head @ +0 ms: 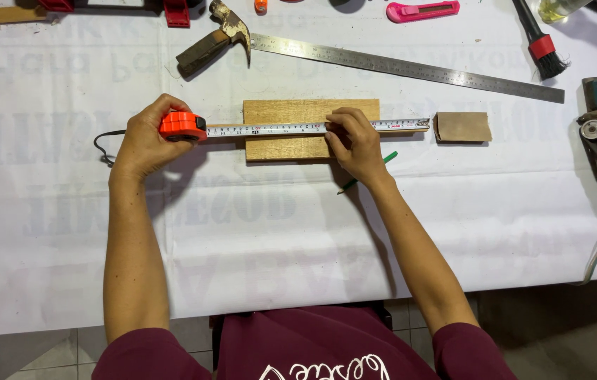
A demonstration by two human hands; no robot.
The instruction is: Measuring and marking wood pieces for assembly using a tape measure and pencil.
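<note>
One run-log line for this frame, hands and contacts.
left hand: grips orange tape measure case | right hand: presses tape blade on wood block, holds green pencil | table

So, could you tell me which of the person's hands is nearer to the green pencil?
The right hand is nearer: the green pencil sticks out from just beneath it, by the wooden board. The left hand is far off to the left, gripping the orange tape measure.

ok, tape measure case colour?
Bright orange tape measure case, in the left hand; head view.
</note>
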